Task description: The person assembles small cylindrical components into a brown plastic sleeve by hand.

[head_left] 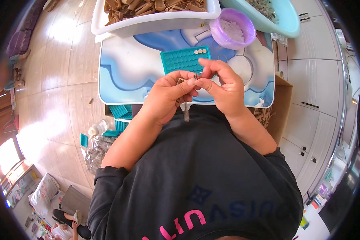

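My hands meet in front of my chest over the near edge of a low table (124, 90). My left hand (164, 96) is closed round small thin brown pieces (181, 81). A slim metallic thing (186, 114), blurred, hangs below its fingers. My right hand (227, 86) pinches at a tiny dark part by the left thumb tip; its fingers partly hide what they hold. Just beyond lies a teal tray (172, 60) with rows of round hollows. A few white round pieces (200, 51) sit in its far right corner.
Beyond the tray stand a white tub (156, 20) of brown pieces, a purple-lined bowl (216, 32) with white pieces and a pale-blue basin (286, 28). A cardboard box (283, 100) is at my right. More teal trays (118, 111) and a plastic bag (96, 154) are at my left.
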